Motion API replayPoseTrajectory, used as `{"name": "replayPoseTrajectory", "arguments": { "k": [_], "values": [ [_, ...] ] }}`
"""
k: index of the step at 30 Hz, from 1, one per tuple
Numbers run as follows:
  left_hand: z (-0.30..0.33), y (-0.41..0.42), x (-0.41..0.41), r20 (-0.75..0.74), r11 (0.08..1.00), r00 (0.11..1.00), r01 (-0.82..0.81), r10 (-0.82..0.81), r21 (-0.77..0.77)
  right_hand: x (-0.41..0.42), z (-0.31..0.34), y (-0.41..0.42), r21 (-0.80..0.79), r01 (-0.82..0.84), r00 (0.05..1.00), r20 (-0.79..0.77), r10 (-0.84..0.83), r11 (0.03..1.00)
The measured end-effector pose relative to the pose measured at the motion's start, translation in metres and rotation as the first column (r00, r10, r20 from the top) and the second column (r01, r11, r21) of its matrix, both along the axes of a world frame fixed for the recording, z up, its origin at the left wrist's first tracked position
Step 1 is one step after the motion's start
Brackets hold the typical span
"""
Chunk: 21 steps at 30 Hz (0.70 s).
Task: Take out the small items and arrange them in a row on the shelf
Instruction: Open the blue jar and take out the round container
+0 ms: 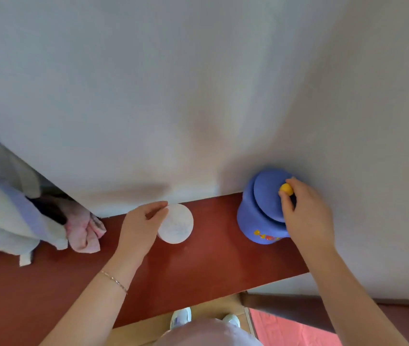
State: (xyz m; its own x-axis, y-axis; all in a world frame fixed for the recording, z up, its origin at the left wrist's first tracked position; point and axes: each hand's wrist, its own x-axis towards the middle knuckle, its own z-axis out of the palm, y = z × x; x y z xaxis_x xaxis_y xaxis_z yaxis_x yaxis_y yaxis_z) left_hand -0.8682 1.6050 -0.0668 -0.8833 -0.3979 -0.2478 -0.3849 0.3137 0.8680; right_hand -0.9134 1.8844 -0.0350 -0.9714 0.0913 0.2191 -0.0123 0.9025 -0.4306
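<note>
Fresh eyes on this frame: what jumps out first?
The blue jar at the right end of the red-brown shelf, against the white wall: the right hand pinches the yellow knob of its lid, which sits tilted on the jar. Next, the white round container mid-shelf, touched by the left hand. Bunched cloths lie at the shelf's left end.

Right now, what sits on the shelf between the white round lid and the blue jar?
Nothing: the head view shows only bare red-brown shelf between the white lid and the blue jar.
</note>
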Motion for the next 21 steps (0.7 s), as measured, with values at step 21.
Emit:
{"name": "replayPoseTrajectory", "arguments": {
  "k": [21],
  "values": [
    [-0.084,-0.028,0.031,0.075,0.963,0.996,-0.018,0.039,-0.269,-0.006,-0.024,0.001,0.111,-0.008,0.997,-0.074,0.016,0.994]
  ]
}}
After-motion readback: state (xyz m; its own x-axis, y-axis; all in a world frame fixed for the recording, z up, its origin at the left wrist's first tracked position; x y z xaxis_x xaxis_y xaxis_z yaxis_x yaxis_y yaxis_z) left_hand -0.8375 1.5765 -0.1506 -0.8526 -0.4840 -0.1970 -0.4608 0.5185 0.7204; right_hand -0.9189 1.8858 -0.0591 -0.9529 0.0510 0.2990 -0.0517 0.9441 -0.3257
